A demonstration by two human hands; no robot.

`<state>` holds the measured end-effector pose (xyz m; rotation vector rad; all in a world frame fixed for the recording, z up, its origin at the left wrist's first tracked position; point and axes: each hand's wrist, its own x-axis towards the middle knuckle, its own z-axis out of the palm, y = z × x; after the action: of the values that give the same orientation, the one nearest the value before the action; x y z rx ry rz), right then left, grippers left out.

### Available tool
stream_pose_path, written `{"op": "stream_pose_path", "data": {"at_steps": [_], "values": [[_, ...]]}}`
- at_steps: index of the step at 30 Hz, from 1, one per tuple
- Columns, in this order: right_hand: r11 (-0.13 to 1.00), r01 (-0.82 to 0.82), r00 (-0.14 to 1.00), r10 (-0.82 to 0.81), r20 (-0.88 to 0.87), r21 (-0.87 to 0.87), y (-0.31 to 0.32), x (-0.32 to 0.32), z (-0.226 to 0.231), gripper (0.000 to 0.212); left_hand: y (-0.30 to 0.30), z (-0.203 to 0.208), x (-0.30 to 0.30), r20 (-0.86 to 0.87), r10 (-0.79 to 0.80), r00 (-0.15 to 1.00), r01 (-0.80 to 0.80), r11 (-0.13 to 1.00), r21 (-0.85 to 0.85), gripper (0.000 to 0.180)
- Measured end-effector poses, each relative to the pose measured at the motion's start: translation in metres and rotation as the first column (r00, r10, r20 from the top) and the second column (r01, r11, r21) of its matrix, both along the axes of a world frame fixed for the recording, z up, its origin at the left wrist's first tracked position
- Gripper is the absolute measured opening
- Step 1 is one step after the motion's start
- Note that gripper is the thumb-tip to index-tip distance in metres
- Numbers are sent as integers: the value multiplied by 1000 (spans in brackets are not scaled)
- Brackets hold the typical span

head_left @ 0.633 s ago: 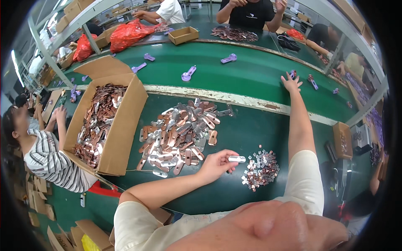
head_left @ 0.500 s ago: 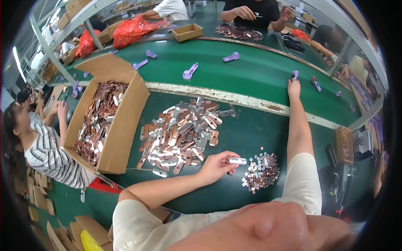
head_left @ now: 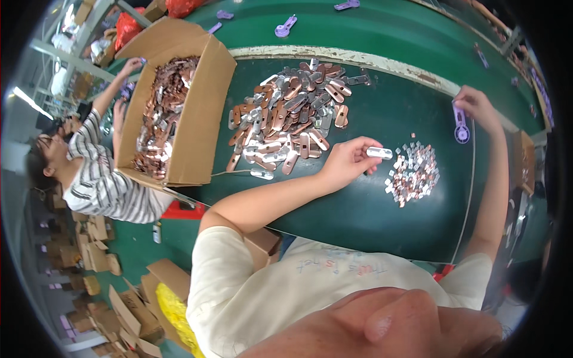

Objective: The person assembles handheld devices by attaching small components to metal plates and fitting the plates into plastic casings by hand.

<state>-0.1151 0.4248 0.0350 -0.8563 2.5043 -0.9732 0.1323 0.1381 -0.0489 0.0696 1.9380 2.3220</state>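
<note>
Holding purple part (head_left: 460,123), right hand (head_left: 479,107); now off green belt (head_left: 382,36)

Worktop (head_left: 358,224): dark green and smooth, spreading from the centre toward 4 o'clock.
Ledge (head_left: 382,62): pale, its paint worn, curving from 11 to 2 o'clock.
Belt (head_left: 412,45): brighter green, beyond the ledge, 12 to 2 o'clock.
Metal frame (head_left: 71,59): grey, at 10 o'clock.
Strip light (head_left: 33,104): lit white, between 9 and 10 o'clock.
Floor (head_left: 134,247): green at 8 o'clock, cartons (head_left: 97,230) scattered over it.
</note>
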Motion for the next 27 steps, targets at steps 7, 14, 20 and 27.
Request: {"op": "stream_pose_path", "data": {"at_steps": [7, 14, 20, 27], "values": [[900, 400, 797, -247, -551, 175, 6, 93, -37, 52, 3, 35, 15, -8, -46, 999, 46, 996, 76, 28], [886, 432, 673, -191, -715, 169, 15, 133, -75, 33, 1, 74, 44, -3, 27, 1000, -27, 998, 63, 26], [873, 152, 988, -133, 74, -463, -38, 168, -2, 26, 9, 71, 69, -35, 188, 982, -186, 981, 54, 29], [820, -411, 883, 250, -397, -398, -70, 223, 23, 35, 24, 75, 80, -55, 211, 976, -208, 977, 53, 32]]}}
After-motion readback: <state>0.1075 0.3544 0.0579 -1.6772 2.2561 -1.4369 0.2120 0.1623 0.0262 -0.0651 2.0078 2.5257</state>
